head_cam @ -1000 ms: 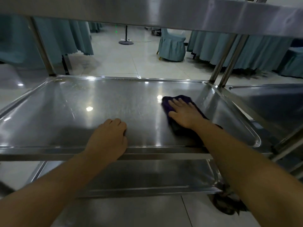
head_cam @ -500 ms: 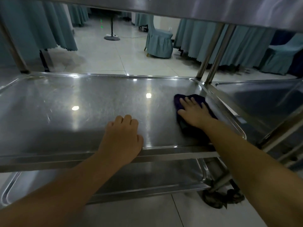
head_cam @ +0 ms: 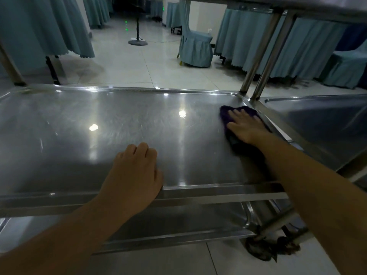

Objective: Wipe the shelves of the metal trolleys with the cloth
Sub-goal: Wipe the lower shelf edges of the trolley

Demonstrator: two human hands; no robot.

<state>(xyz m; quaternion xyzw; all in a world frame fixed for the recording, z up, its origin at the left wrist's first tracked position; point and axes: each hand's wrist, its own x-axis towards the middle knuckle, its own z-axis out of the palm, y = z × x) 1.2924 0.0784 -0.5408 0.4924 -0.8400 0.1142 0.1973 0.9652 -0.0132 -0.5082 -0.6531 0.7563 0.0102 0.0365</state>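
Mid shelf (head_cam: 119,126) of the near metal trolley fills the view, shiny w/ light spots. 2nd trolley (head_cam: 327,120) stands just beside it on the R. L hand (head_cam: 133,175) rests on the shelf's front rim, fingers curled under, nothing held. R hand (head_cam: 246,126) lies flat, fingers straight, pressing the dark purple cloth (head_cam: 238,145) onto the shelf's far R corner, near the posts (head_cam: 258,56).

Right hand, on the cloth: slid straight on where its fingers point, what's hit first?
Likely the shelf's raised far rim, just left of the corner posts. The right hand lies flat on the purple cloth, and only bare steel shows ahead of it.
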